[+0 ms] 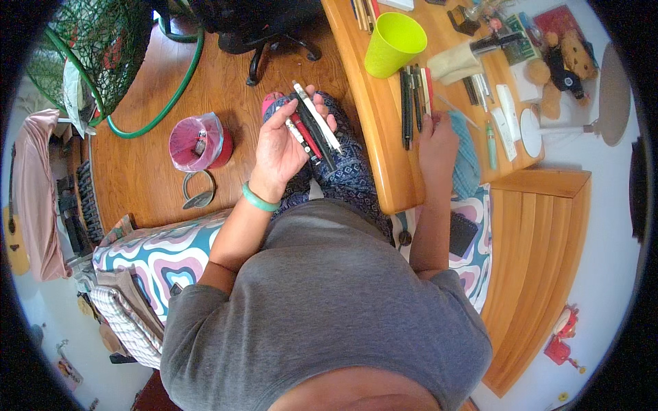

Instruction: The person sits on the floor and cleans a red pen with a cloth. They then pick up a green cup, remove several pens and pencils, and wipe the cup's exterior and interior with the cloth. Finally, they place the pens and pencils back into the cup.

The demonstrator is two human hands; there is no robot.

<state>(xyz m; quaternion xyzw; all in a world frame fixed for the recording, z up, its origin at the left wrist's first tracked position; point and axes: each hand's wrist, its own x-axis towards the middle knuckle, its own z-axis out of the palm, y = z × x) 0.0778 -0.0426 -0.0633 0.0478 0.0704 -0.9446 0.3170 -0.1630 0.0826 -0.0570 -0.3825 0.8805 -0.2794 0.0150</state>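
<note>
Several pens (310, 128), with white, black and red barrels, lie across my left hand (282, 138), held by its thumb and fingers above my lap. Over the wooden desk (390, 169), my right hand (438, 138) has its fingertips at the lower end of a red and white pen or pencil (427, 90); whether they grip it is unclear. Black pens (406, 110) lie in a row just left of that hand. A blue checked cloth (464, 154) lies beside and partly behind my right hand. Above the row stands a lime-green plastic cup (395, 45).
More pencils (364, 15) lie at the desk's far end. A beige pouch (455, 64), white devices (506, 126), a green pen (490, 144) and a round stand mirror (611, 95) are farther right. On the floor stand a lined red bin (200, 144) and a swivel chair (257, 51).
</note>
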